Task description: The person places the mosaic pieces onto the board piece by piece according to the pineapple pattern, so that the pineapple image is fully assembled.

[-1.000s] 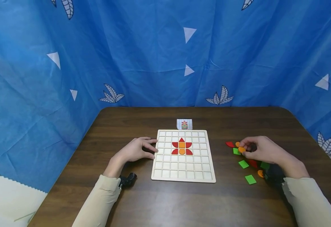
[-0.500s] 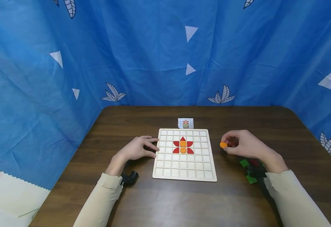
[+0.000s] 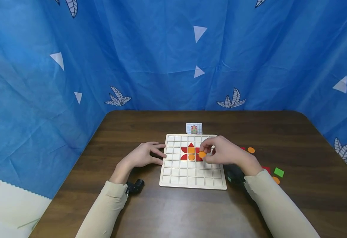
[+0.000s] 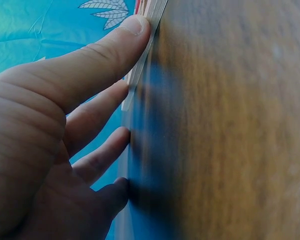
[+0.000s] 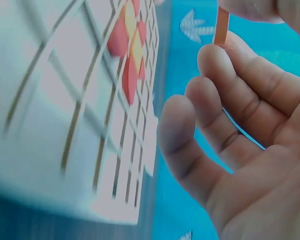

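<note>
A white square grid board [image 3: 173, 172] lies on the table. Near its centre sit a red triangle [image 3: 191, 144], an orange square [image 3: 191, 150], an orange disc [image 3: 191, 157] and several red petal-shaped pieces [image 3: 184, 157]. My left hand [image 3: 145, 154] rests at the board's left edge, thumb and fingertips against it, fingers spread and relaxed; the left wrist view shows the thumb [image 4: 102, 57] at the edge. Over the board's right half, my right hand [image 3: 225, 152] pinches another orange disc [image 3: 202, 154] between thumb and fingers. The right wrist view shows this disc [image 5: 221, 25] edge-on, above the board.
A small pattern card [image 3: 194, 128] lies just behind the board. Loose pieces lie to the right, among them an orange disc [image 3: 251, 150], a green square [image 3: 279, 172] and a red piece [image 3: 266, 169], partly hidden by the right arm. A blue curtain [image 3: 167, 66] hangs behind the table.
My right hand has carried the orange disc leftward from the loose pieces to above the board beside the red petals. The left hand has stayed at the board's edge.
</note>
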The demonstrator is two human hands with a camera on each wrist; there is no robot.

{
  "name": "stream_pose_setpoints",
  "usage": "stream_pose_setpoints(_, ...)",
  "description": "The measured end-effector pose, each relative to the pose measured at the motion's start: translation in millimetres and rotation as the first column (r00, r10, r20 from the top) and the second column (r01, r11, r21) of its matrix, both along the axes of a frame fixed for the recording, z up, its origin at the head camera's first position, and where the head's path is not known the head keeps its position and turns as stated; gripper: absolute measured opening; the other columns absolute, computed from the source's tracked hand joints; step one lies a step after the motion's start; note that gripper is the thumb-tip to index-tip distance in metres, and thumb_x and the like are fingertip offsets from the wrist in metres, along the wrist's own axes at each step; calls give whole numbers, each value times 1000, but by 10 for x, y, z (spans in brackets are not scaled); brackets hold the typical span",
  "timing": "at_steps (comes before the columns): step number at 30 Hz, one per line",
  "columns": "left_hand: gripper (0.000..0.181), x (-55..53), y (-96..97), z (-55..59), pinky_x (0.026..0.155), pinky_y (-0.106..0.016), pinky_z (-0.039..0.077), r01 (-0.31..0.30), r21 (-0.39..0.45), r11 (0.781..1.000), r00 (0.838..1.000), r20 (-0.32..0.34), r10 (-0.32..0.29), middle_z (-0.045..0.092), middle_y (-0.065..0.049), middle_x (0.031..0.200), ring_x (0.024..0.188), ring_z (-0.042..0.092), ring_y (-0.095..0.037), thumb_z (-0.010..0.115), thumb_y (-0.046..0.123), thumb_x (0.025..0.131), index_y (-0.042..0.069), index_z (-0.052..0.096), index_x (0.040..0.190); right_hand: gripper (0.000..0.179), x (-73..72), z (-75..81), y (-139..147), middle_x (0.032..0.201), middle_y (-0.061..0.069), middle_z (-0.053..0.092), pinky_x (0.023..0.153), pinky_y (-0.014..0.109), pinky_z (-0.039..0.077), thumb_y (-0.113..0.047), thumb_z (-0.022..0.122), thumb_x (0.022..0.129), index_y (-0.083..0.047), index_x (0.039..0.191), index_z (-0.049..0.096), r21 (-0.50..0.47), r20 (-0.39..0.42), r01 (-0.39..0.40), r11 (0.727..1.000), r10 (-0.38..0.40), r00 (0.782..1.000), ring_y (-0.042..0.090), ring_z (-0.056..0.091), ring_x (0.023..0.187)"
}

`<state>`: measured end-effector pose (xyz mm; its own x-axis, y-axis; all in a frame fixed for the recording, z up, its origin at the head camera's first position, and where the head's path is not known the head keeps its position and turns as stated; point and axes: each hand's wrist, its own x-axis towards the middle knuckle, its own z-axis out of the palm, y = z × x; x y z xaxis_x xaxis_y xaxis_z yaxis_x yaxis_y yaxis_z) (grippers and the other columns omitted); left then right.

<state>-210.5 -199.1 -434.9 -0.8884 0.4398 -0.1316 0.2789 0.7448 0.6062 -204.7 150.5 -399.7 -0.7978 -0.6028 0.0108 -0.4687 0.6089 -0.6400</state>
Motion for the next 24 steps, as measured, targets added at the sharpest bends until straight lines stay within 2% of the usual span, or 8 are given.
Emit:
stream_pose_setpoints(13,28,14,-51,4,122,-58,33,6,-26,1000,1000,-4,-6,57,8,152,153,35,-29,87,32,83,34,82,111,15,-56,-76,-566,79,-4,63,66,27,50,-15,82,81,-18,92,72,8,36,-109,994,108,993,14,57,75)
stream_pose_setpoints(17,28,21,-44,3,122,-58,32,24,-2,1000,1000,1,-24,57,7,152,153,34,-30,86,31,84,33,82,112,13,-53,-127,-640,76,-5,62,66,26,50,-17,83,82,-19,90,73,21,57,-128,992,127,990,13,57,74)
stream_pose_setpoints(24,27,-7,-8,9,123,-57,31,11,-2,1000,1000,7,-11,57,9,152,153,34,-27,86,31,84,34,82,110,10,-52,-182,-677,73,-7,61,65,27,49,-18,81,84,-21,90,73,88,20,-112,990,111,994,11,57,71)
